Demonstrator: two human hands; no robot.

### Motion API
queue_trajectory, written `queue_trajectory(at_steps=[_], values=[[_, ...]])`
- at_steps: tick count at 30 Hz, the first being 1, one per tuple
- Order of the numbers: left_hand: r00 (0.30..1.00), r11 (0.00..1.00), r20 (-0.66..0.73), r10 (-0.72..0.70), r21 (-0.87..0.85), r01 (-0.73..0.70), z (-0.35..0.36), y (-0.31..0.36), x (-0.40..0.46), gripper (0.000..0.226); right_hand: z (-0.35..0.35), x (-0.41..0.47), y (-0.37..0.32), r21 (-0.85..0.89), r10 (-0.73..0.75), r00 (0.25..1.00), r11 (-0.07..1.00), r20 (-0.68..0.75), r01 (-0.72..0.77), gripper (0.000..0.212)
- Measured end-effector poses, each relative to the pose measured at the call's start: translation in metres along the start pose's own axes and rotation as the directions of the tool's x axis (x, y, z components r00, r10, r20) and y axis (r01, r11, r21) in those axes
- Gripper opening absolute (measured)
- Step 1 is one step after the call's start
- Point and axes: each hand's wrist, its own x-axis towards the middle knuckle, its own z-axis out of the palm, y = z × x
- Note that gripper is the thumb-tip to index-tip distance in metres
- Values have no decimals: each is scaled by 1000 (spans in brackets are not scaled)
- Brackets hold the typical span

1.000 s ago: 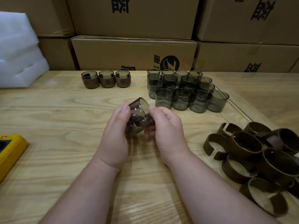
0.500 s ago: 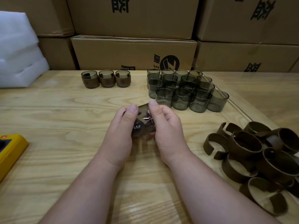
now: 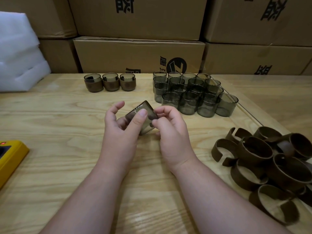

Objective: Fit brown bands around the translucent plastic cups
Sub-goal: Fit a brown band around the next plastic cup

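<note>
A translucent smoky cup (image 3: 146, 110) lies tilted between both hands above the middle of the wooden table (image 3: 50, 125). My left hand (image 3: 120, 130) holds it with the thumb laid across its side. My right hand (image 3: 170, 130) pinches the cup's right edge with curled fingers. No band shows on this cup. Several bare cups (image 3: 194, 97) stand grouped at the back right. Three banded cups (image 3: 109, 81) stand in a row at the back, left of centre. A heap of brown open bands (image 3: 270, 164) lies at the right.
Stacked cardboard boxes (image 3: 138, 54) wall off the table's far side. White foam sheets (image 3: 18, 53) are piled at the back left. A yellow device (image 3: 10, 159) with a red light sits at the left edge. A clear sheet's edge (image 3: 248, 114) runs beside the cups.
Both hands turned the cup; its flat end now faces up and away. My left fingers have spread off it, leaving the thumb across it, while my right hand moved to pinching its right edge.
</note>
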Motion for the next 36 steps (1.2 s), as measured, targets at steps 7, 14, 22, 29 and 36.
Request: queue_trajectory(at_steps=[7,14,22,29,36], values=[[999,998,-27,35,57,-34,1,1,1,77,1,0,2,-24,13,1000,1000,6,-13,31],[990,963,107,95,241,-119,2,1,-2,60,3,0,2,-61,34,996,997,-82,-40,46],[990,947,108,88,299,-117,1,-2,-2,81,3,2,3,-43,39,997,998,-64,-42,42],[985,931,136,107,335,-148,0,1,-4,55,2,4,6,-45,47,997,998,-53,-49,42],[978,923,163,127,341,-177,2,6,-8,52,3,4,8,-140,-17,1000,990,-21,14,36]])
